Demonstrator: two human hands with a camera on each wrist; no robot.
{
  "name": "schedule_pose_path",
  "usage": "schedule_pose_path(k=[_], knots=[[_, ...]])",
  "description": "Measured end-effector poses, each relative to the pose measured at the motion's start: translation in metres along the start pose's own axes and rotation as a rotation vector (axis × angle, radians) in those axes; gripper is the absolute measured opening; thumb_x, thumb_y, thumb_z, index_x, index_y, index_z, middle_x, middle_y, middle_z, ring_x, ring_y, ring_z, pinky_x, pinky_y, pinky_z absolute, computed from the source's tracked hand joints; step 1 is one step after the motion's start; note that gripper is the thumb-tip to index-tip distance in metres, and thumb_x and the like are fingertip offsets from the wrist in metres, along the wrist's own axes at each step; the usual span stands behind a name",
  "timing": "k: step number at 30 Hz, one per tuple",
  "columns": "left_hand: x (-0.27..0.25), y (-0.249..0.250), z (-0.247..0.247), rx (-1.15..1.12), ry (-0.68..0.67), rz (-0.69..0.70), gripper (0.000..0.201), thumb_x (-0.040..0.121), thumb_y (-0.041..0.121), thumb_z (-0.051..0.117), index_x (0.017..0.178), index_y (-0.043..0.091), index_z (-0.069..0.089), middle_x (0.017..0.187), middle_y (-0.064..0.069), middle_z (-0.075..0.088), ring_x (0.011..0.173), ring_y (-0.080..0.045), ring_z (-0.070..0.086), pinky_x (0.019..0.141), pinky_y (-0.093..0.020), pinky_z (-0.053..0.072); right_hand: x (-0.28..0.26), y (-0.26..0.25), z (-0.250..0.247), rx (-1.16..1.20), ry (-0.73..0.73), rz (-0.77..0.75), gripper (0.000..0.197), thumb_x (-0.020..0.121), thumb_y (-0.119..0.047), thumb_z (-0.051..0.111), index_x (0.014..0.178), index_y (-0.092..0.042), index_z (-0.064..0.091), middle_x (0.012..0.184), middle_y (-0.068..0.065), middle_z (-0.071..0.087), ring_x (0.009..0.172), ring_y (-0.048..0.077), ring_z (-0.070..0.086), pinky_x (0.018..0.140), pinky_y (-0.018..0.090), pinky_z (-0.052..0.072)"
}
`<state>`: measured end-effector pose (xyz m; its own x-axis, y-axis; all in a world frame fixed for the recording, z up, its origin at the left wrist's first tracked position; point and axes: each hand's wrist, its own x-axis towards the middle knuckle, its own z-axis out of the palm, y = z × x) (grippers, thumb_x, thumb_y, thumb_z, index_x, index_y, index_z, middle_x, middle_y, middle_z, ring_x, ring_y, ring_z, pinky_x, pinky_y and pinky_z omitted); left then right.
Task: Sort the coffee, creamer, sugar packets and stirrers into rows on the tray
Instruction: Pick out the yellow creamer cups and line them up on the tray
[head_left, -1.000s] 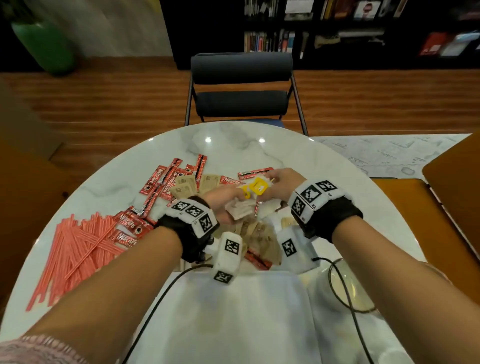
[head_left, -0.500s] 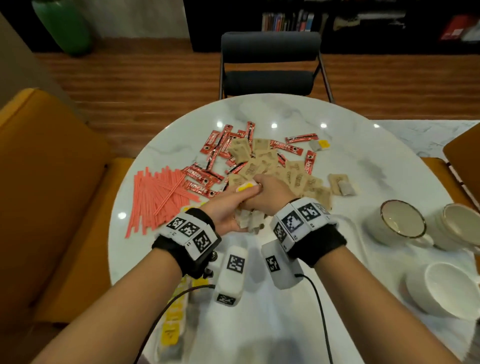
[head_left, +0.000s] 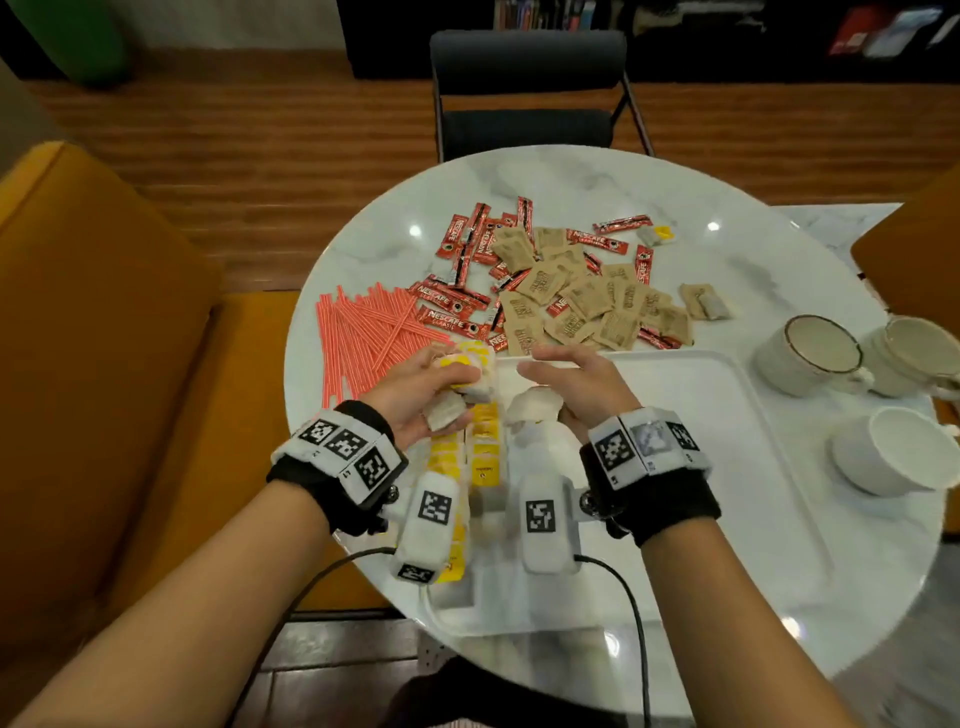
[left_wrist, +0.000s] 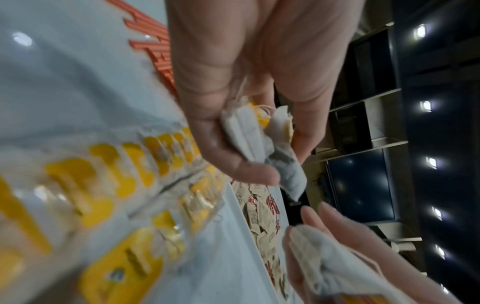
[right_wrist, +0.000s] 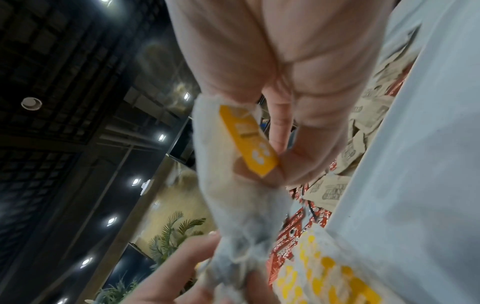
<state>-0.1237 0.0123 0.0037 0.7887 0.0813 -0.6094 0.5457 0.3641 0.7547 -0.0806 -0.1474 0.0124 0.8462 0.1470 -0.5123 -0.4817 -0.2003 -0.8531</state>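
My hands have come back over the white plastic tray, left hand gripping a bunch of yellow-and-white packets, right hand pinching one yellow-and-white packet, ready to extend the row.

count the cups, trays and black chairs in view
cups: 3
tray: 1
black chair: 1
total: 5
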Motion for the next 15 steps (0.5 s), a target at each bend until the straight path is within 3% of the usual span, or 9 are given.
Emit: schedule_pose_path(k=[3,4,6,8,11,13,15], knots=[[-0.009,-0.003,-0.006,0.144,-0.067,0.002,0.018,0.085,0.006,0.063,0.091,0.019,0.051,0.073,-0.01,0.06,0.047,-0.012,0.058,0.041,-0.019,0.043,0.0,0.005,0.0,-0.002,0.071,-0.005,0.012,0.084,-0.016,0.066,0.094,-0.011,0.064,0.075,0.002,0.06,0.035,0.003,0.049,0.034,0.014,0.035],[-0.012,-0.003,-0.006,0.218,-0.093,-0.007,0.018,0.085,0.007,0.063,0.091,0.02,0.052,0.072,-0.008,0.061,0.049,-0.012,0.058,0.042,-0.019,0.045,-0.001,0.006,0.002,0.019,0.091,0.005,0.011,0.084,-0.017,0.065,0.093,-0.01,0.066,0.075,0.002,0.061,0.041,0.004,0.052,0.038,0.014,0.039],[-0.017,-0.003,-0.003,0.354,-0.152,-0.008,0.02,0.084,0.008,0.065,0.092,0.021,0.053,0.074,-0.006,0.061,0.057,-0.016,0.059,0.046,-0.022,0.05,0.002,0.008,0.007,0.075,0.122,0.023,0.013,0.085,-0.02,0.064,0.078,-0.01,0.068,0.079,0.005,0.064,0.064,0.016,0.058,0.062,0.024,0.052],[-0.019,-0.002,0.002,0.46,-0.22,0.027,0.026,0.082,0.008,0.067,0.102,0.02,0.055,0.087,-0.006,0.06,0.07,-0.023,0.059,0.051,-0.024,0.054,0.007,0.009,0.011,0.081,0.157,0.041,0.023,0.088,-0.024,0.061,0.068,-0.014,0.066,0.078,0.004,0.065,0.072,0.02,0.057,0.078,0.035,0.052],[-0.019,-0.001,0.013,0.565,-0.205,0.094,0.04,0.082,0.011,0.069,0.116,0.024,0.054,0.095,0.003,0.056,0.079,-0.022,0.059,0.057,-0.026,0.056,0.01,0.003,0.017,0.037,0.184,0.057,0.034,0.09,-0.032,0.056,0.061,-0.017,0.064,0.075,0.002,0.065,0.066,0.019,0.059,0.079,0.035,0.051],[-0.015,0.0,0.018,0.569,-0.149,0.122,0.035,0.082,0.012,0.07,0.112,0.025,0.056,0.096,0.005,0.056,0.078,-0.021,0.061,0.061,-0.028,0.057,0.012,-0.001,0.02,-0.002,0.182,0.061,0.039,0.09,-0.036,0.053,0.057,-0.019,0.064,0.069,0.004,0.064,0.06,0.019,0.058,0.075,0.033,0.052],[-0.011,0.002,0.02,0.548,-0.097,0.129,0.027,0.083,0.013,0.069,0.105,0.022,0.057,0.085,0.001,0.058,0.069,-0.02,0.06,0.056,-0.026,0.056,0.013,-0.003,0.021,-0.008,0.166,0.051,0.046,0.09,-0.036,0.053,0.049,-0.019,0.065,0.065,0.005,0.064,0.065,0.023,0.062,0.078,0.037,0.054]])
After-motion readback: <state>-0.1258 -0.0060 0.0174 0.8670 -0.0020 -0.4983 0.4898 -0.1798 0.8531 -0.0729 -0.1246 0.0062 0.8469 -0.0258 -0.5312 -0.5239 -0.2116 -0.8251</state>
